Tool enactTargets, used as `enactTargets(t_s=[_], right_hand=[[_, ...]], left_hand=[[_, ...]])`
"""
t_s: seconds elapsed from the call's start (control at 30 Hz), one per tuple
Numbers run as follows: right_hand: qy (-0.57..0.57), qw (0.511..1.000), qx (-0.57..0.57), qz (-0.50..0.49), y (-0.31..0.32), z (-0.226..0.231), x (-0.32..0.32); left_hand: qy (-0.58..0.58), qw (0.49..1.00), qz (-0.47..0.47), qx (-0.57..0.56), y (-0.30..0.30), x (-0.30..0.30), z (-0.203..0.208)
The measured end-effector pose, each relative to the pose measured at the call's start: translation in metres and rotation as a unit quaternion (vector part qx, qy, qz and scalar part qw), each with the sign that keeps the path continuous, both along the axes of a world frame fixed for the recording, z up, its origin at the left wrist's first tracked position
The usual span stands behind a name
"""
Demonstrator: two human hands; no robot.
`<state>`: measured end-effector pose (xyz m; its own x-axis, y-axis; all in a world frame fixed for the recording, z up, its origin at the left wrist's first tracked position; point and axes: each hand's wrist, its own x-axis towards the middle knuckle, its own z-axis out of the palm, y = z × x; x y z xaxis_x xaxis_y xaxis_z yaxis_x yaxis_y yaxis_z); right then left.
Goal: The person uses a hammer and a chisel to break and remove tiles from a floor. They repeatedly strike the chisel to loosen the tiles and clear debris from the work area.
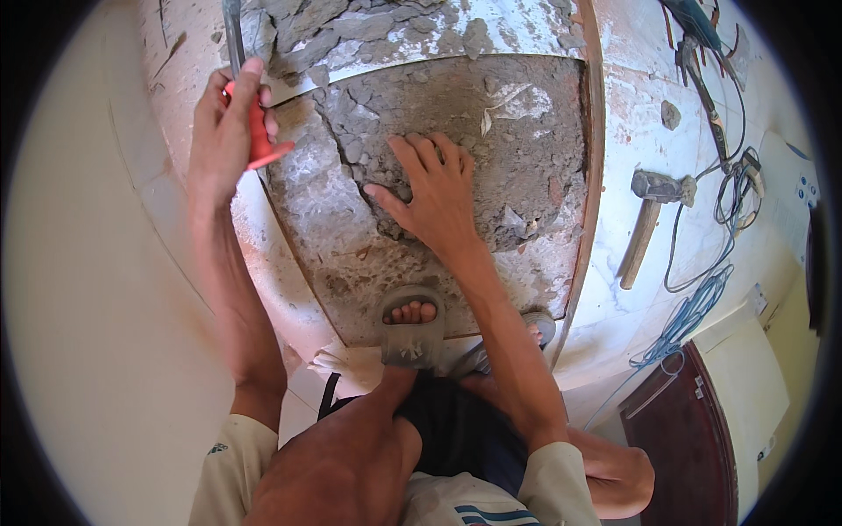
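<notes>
My left hand (226, 131) is closed round the red grip (259, 131) of a chisel, whose grey metal shank (231, 35) points away from me at the upper left. The red guard shows below my fingers. My right hand (438, 184) lies spread on rough grey broken mortar (517, 114), its fingertips touching the loose crumbs. Nothing shows between its fingers. Left of it, a crack runs between the rubble and a paler whitish slab (311, 175).
On white tiles at the right lie a hammer (646, 215) with a wooden handle, a mortar lump (670, 115), a corded power tool (693, 22) and coiled blue cable (684, 324). A brown strip (589, 175) borders the mortar. My sandalled foot (412, 320) stands at its near edge.
</notes>
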<state>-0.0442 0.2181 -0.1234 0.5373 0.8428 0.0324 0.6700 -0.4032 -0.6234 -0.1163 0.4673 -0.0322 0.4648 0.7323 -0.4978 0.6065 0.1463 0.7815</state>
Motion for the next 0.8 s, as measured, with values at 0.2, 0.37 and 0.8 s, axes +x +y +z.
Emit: enactTargets(t_s=[0.2,0.37,0.8], right_hand=[[-0.030,0.989,-0.138,0.047,0.006,0.006,-0.009],[0.099,0.975,-0.201,0.009,0.025,0.019,0.003],[0.172,0.985,0.019,-0.018,0.084,0.032,0.080]], left_hand=[[0.098,0.989,0.009,0.111,0.002,-0.035,-0.011],[0.198,0.954,0.002,0.225,0.020,-0.071,-0.027],[0.216,0.891,-0.010,0.400,0.049,-0.097,-0.064]])
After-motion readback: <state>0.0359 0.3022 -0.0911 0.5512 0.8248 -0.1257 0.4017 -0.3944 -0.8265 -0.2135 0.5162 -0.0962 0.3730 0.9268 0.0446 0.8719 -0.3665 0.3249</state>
